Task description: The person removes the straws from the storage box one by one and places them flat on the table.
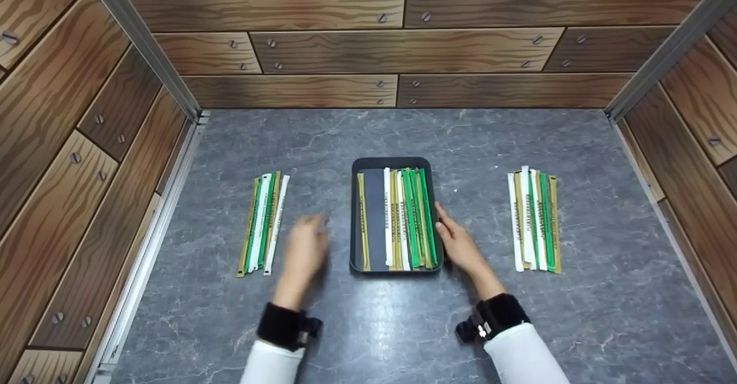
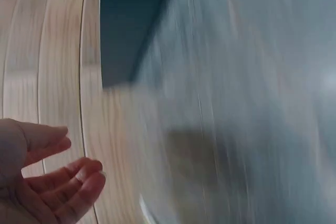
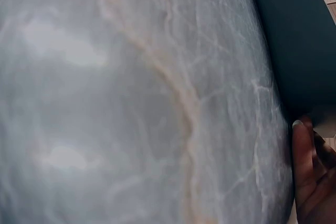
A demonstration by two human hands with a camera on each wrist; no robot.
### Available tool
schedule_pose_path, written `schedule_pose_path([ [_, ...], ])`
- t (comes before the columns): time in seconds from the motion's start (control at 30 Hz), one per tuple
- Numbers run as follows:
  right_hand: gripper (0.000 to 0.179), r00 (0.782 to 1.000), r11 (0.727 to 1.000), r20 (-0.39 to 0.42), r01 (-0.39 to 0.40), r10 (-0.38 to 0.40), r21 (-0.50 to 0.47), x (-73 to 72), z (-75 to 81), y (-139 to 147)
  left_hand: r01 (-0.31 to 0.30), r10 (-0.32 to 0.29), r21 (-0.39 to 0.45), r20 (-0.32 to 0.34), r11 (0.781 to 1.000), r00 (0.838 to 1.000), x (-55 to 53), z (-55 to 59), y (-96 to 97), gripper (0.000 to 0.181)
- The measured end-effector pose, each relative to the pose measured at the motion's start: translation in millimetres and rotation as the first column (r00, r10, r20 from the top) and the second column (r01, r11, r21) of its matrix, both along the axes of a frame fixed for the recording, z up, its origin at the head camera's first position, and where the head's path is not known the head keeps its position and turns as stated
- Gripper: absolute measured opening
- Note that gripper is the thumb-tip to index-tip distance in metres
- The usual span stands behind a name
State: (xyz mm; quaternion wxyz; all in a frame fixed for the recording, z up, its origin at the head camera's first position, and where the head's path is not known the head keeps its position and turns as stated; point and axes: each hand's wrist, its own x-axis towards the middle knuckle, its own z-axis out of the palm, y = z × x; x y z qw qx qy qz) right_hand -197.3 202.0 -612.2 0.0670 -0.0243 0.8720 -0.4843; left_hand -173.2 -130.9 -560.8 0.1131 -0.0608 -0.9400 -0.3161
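Observation:
A dark rectangular tray stands mid-table, holding long thin printed sticks in white, gold and green along its right side. One gold stick lies apart by the tray's left wall. My left hand, blurred in the head view, is over the table between the tray and the left row of sticks. In the left wrist view that hand shows loosely bent fingers, thumb apart, holding nothing. My right hand touches the tray's right wall with its fingers; the right wrist view shows it partly, at the frame edge.
Another row of white, gold and green sticks lies on the table right of my right hand. Wood-patterned panels wall the grey marbled table at the back and both sides. Metal rails run along the corners.

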Motion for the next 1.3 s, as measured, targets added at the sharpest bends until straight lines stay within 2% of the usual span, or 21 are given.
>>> schedule_pose_path([
  [0.13,0.051,1.0,1.0,-0.007,-0.003,0.003,0.001,0.4,-0.2,1,0.153,-0.153,-0.002,0.078,0.988,0.985,1.5,3.9,44.5,0.035],
  [0.23,0.051,1.0,1.0,-0.008,-0.002,0.002,-0.004,0.6,-0.1,1,0.219,-0.212,-0.053,0.115,0.974,0.971,0.4,2.7,71.3,0.034],
  [0.33,0.051,1.0,1.0,-0.01,0.004,-0.005,-0.009,0.6,-0.2,0,0.249,-0.232,-0.127,0.133,0.96,0.964,-2.4,-2.1,90.5,0.031],
  [0.53,0.05,1.0,1.0,-0.023,0.003,-0.003,-0.005,0.3,-2.2,0,0.249,-0.208,-0.246,0.18,0.937,0.961,-8.1,-14.2,109.3,0.017],
  [0.73,0.051,1.0,1.0,-0.022,0.005,-0.005,-0.014,0.8,-1.4,0,0.217,-0.171,-0.326,0.164,0.92,0.971,-11.0,-22.6,113.6,0.012],
  [0.93,0.05,1.0,1.0,-0.024,0.009,-0.009,-0.015,0.7,-0.6,0,0.169,-0.129,-0.346,0.138,0.923,0.982,-10.8,-25.2,114.1,0.009],
  [1.3,0.051,1.0,1.0,-0.002,0.0,0.0,-0.014,0.5,1.2,0,0.15,-0.112,-0.265,0.153,0.952,0.982,-12.0,-24.3,112.0,0.008],
])
